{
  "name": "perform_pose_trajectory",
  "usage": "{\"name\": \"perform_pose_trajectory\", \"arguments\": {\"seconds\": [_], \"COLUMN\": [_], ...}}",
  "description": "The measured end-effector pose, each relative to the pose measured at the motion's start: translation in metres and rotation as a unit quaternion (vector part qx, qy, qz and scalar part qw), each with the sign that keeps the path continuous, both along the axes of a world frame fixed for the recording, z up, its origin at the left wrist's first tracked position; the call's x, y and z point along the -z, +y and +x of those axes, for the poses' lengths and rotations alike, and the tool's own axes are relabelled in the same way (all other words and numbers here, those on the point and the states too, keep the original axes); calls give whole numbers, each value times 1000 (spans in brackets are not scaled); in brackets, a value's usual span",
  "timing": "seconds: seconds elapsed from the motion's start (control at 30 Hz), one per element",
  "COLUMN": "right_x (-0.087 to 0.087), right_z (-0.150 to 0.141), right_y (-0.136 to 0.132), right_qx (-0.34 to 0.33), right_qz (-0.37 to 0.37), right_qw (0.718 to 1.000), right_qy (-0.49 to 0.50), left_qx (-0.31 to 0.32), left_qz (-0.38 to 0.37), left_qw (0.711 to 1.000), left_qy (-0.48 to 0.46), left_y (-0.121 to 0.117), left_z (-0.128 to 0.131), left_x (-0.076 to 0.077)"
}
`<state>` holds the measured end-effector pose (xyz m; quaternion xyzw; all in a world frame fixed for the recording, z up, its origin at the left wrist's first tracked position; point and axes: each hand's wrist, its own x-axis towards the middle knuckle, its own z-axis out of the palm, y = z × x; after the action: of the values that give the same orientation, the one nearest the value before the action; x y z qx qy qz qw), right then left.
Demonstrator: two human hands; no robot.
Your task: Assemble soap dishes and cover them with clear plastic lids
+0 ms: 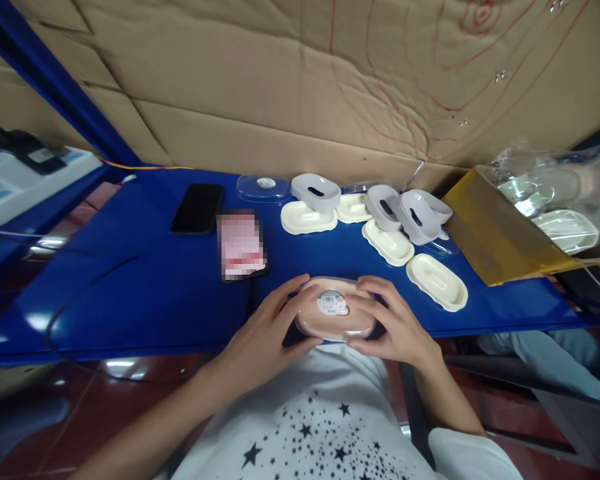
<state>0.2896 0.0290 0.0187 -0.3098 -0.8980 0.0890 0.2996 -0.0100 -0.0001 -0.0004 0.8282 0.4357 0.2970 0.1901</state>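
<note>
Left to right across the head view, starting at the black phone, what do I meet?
Black phone → left hand → peach case → right hand → cardboard box. Overlapping items are left out.

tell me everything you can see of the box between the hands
The box is oblong, rounded and peach-coloured, under a clear, shiny cover that looks like plastic. A white label with a barcode and small print faces up. The left hand and right hand grip its two ends, by the front edge of the blue table; whether it rests there is unclear.
</note>
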Motion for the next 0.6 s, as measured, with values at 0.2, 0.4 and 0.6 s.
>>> {"name": "perform_pose_trajectory", "arguments": {"seconds": [0.2, 0.4, 0.6], "right_x": [2, 2, 14], "right_z": [2, 3, 4], "right_y": [0, -5, -17], "right_qx": [-13, 5, 27], "right_qz": [12, 29, 125], "right_qw": [1000, 999, 992], "right_qy": [15, -15, -6], "left_qx": [15, 1, 24], "left_qz": [15, 15, 16], "left_qw": [999, 1000, 1000], "left_qy": [25, 20, 11], "left_y": [1, 1, 3], "left_z": [-1, -1, 0], "left_x": [0, -1, -2]}}
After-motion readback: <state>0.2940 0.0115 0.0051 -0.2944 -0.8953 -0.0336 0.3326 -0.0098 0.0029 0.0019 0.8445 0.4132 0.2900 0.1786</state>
